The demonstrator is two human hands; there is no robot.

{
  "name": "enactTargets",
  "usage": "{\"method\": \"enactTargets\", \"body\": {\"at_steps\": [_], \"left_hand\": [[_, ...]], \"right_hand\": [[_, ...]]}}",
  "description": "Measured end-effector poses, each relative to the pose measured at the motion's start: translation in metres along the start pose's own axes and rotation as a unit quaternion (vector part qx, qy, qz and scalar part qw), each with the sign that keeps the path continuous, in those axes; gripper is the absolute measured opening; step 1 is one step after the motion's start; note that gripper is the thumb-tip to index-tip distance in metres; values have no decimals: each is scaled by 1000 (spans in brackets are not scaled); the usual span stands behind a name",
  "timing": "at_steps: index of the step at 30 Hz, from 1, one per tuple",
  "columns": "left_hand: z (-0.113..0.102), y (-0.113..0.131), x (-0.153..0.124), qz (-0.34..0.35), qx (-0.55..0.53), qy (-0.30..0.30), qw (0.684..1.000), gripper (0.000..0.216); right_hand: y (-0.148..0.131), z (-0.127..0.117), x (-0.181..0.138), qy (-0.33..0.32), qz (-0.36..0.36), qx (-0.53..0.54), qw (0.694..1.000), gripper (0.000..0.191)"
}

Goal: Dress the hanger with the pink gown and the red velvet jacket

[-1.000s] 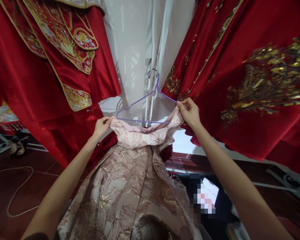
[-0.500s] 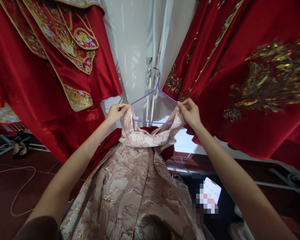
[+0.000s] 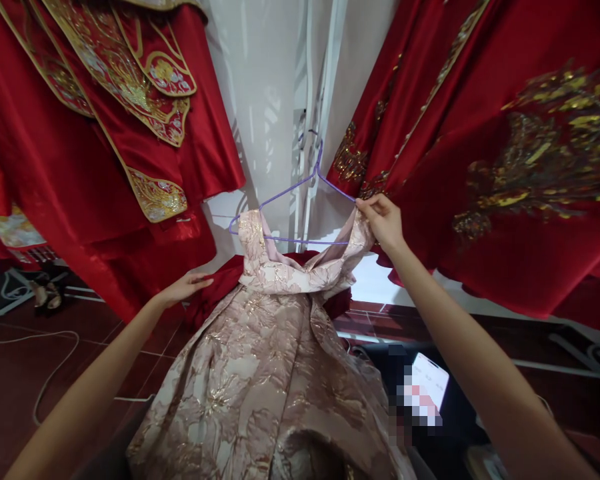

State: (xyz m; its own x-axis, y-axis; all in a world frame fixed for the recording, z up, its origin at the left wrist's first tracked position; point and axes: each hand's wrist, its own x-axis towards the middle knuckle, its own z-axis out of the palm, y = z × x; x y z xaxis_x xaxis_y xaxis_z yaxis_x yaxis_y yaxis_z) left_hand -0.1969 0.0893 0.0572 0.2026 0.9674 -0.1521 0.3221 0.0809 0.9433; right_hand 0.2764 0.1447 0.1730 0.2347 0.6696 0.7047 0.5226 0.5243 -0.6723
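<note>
A pale pink and gold brocade dress [image 3: 250, 347] hangs in front of me, its shoulder straps over a purple wire hanger [image 3: 290, 189]. My right hand [image 3: 384, 219] pinches the dress's right strap against the hanger's arm. Apart from the dress, my left hand [image 3: 187, 287] is off to the left with its fingers stretched out, near a dark red cloth [image 3: 219, 283] behind the dress. The hanger's left end pokes out past the left strap. Its hook points up toward a white metal post.
Red embroidered garments [image 3: 145, 153] hang on the left, and a red skirt with gold sequins [image 3: 480, 167] hangs on the right. A lit phone [image 3: 433, 380] lies on a dark surface at lower right. Shoes [image 3: 47, 295] and a white cable [image 3: 55, 353] are on the tiled floor.
My left hand has let go of the left strap and moved down and left, its fingers now extended. My right hand keeps its pinch at the right strap.
</note>
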Motion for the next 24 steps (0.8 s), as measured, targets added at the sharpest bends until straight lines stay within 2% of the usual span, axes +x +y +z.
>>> {"method": "enactTargets", "body": {"at_steps": [3, 5, 7, 9, 12, 13, 15, 17, 19, 21, 24], "left_hand": [[-7, 24, 13, 6, -90, 81, 993, 42], [-11, 55, 33, 63, -110, 157, 979, 39], [-12, 94, 54, 137, -68, 246, 957, 34], [-7, 137, 69, 213, -19, 307, 927, 27], [27, 193, 68, 308, 88, 362, 875, 25], [46, 207, 62, 328, 109, 365, 864, 25], [90, 224, 48, 370, 128, 336, 856, 25], [131, 228, 36, 401, 137, 293, 857, 23], [157, 224, 32, 408, 152, 258, 862, 21], [160, 219, 36, 383, 172, 251, 872, 20], [137, 218, 45, 311, 216, 221, 899, 24]], "right_hand": [[-1, 0, 0, -2, 1, -2, 1000, 37], [-2, -1, 1, -2, -6, 0, 1000, 35], [-4, -2, 0, 1, -13, -3, 1000, 34], [-8, -3, -3, 14, -15, -24, 1000, 35], [-19, 1, -15, 47, -15, -66, 997, 37], [-23, 3, -20, 58, -16, -75, 995, 38], [-30, 9, -31, 73, -21, -85, 993, 40], [-34, 13, -39, 83, -22, -92, 992, 42], [-35, 13, -42, 84, -16, -99, 991, 44], [-31, 9, -37, 65, -5, -101, 993, 46], [-23, -1, -12, -25, 17, -114, 993, 50]]}}
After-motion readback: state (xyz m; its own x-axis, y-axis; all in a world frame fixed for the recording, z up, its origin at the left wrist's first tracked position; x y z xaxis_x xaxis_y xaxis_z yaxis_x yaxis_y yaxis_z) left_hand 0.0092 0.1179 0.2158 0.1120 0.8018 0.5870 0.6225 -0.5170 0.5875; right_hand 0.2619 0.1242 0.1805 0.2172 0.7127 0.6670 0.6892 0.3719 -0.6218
